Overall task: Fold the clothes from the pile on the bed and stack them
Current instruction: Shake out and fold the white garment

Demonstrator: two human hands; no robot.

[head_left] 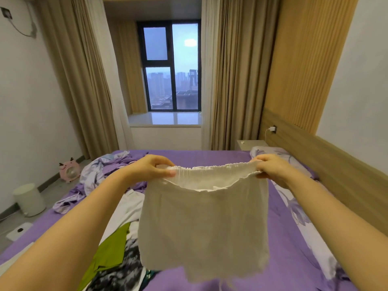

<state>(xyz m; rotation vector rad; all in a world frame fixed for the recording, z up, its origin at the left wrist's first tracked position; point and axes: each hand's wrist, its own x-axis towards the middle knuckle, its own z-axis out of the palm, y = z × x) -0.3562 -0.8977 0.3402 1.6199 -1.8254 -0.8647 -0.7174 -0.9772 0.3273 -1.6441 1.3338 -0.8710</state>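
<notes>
Both arms reach forward over a bed with a plain purple sheet (pixel 210 158). The left hand (pixel 150 168) pinches one end of the elastic waistband of a pair of pale cream, crinkled cotton shorts (pixel 203 223), its fingers (pixel 168 172) curled over the gathered edge. The right hand (pixel 270 168) grips the other end of the same waistband in the same way. The shorts hang in the air between the two hands, stretched flat and facing the camera, with the waist opening uppermost and the hem hanging down above the middle of the bed.

A loose pile of clothes (pixel 123 248) lies near the left edge of the bed, under and beside the left forearm: a white piece, a lime-green piece and a black-and-white patterned piece. A crumpled purple and white floral quilt (pixel 100 171) sits at the far left corner. A floral pillow (pixel 273 153) lies along the right edge, beside the wooden headboard (pixel 336 175).
</notes>
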